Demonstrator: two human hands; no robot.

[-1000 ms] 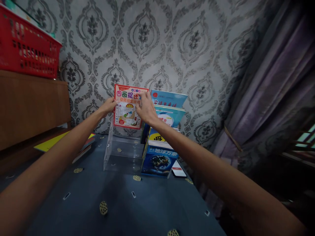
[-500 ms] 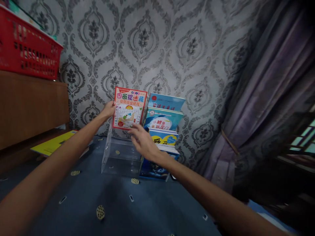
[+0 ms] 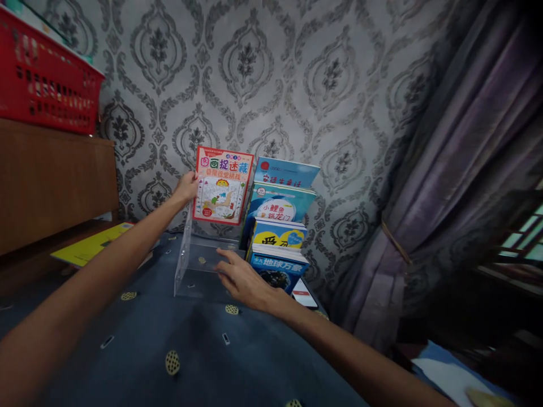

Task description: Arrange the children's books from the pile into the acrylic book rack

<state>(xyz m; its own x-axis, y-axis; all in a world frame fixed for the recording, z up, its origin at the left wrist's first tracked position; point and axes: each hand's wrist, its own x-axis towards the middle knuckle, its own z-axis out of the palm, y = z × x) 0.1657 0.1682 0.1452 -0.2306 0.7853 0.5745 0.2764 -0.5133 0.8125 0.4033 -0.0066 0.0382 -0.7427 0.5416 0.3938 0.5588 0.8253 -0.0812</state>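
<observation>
My left hand [image 3: 185,186] grips the left edge of a red-bordered picture book [image 3: 223,186], its fingers partly hidden behind the cover. The book stands upright at the back of a clear acrylic book stand [image 3: 183,265]. Lower down, my right hand [image 3: 241,277] is over the stand's front tiers, fingers stretched out and holding nothing; whether they touch the plastic I cannot tell. To the right, the stand's stepped rows hold a light-blue book [image 3: 288,170], a teal book [image 3: 282,199], yellow-and-blue books [image 3: 280,233] and dark-blue books [image 3: 282,268] at the front, partly behind my right hand.
A yellow book [image 3: 91,246] lies left of the stand, partly behind my left arm. A phone [image 3: 306,295] lies beside the front books. At the left, a red basket [image 3: 51,76] sits on a wooden cabinet [image 3: 55,186]. A purple curtain [image 3: 432,158] hangs at the right.
My right hand has come away from the red book's lower edge and moved down over the stand's front, uncovering more of the dark-blue books. My left hand still holds the red book.
</observation>
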